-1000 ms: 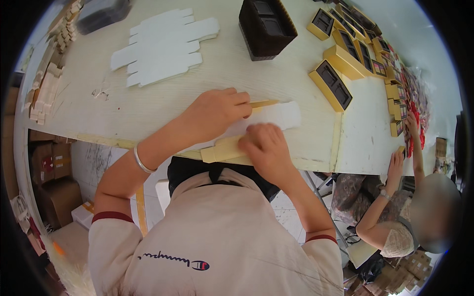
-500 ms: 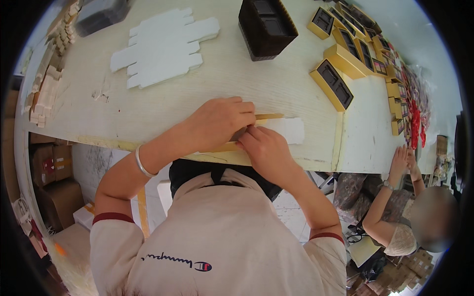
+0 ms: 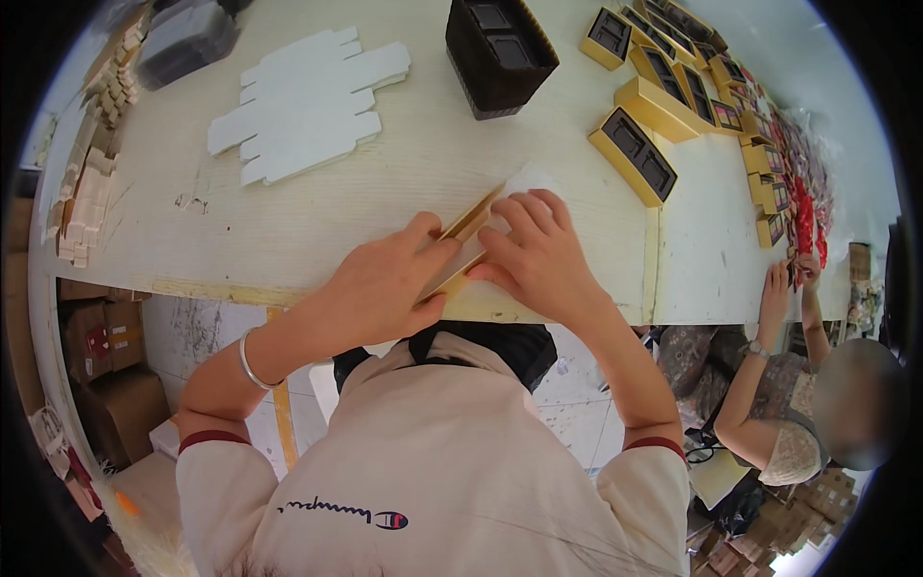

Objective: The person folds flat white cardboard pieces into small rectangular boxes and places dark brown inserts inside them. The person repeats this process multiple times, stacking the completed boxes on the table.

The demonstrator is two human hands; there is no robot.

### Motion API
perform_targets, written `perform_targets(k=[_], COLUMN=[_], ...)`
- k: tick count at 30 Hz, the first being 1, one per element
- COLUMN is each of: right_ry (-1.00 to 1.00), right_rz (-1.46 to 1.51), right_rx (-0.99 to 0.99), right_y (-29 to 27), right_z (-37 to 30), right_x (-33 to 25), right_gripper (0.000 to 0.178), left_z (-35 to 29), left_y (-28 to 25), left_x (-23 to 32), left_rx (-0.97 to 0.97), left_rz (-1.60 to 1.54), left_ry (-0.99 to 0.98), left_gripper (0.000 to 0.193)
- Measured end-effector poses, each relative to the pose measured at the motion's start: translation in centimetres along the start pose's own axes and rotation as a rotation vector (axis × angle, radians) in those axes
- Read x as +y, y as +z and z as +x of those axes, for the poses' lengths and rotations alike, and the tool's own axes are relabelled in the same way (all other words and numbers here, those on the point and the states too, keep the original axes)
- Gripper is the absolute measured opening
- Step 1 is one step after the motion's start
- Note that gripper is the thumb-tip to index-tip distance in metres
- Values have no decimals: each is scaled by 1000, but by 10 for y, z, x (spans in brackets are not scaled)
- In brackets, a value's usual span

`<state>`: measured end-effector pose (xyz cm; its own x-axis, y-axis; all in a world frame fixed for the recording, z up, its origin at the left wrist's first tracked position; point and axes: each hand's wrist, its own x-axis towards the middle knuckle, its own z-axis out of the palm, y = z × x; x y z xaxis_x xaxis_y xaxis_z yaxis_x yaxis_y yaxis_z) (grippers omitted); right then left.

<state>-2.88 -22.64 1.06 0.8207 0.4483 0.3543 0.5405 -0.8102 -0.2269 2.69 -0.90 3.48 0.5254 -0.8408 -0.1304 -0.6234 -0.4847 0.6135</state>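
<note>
A partly folded gold cardboard box (image 3: 468,226) slants across the table's front edge between my hands, its long side walls raised and its white flap (image 3: 529,180) lying at the far end. My left hand (image 3: 392,274) grips the near left end, thumb and fingers on opposite walls. Bent over the far right part of the box is my right hand (image 3: 538,255), its thumb at the near wall and its fingers at the flap end. The right fingers cover part of the box's inside.
Flat white box blanks (image 3: 308,106) lie stacked at the far left. A stack of dark plastic trays (image 3: 500,62) stands beyond my hands. Gold boxes with black inserts (image 3: 635,159) fill the right. A co-worker's hands (image 3: 775,293) work at the right edge. Pale folded pieces (image 3: 88,212) line the left edge.
The box has turned from lying along the table edge to a slant, its far end raised away from me. My left hand slid down and left; my right moved right, around the flap end.
</note>
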Motion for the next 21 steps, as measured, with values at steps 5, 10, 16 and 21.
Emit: perform_targets(k=[5, 10, 16, 21], right_ry=[-6, 118, 85, 116], right_rz=[294, 553, 442, 409], right_rx=[-62, -69, -47, -26], right_y=[5, 4, -1, 7], right_z=[-20, -34, -26, -23], right_x=[-25, -15, -16, -19], right_gripper=[34, 34, 25, 18], left_z=[12, -8, -4, 11], left_y=[20, -3, 10, 30], left_x=[10, -7, -33, -27], left_rx=[109, -94, 118, 249], left_rz=[-159, -500, -43, -29], left_ry=[-82, 39, 454, 485], left_gripper=[56, 71, 30, 25])
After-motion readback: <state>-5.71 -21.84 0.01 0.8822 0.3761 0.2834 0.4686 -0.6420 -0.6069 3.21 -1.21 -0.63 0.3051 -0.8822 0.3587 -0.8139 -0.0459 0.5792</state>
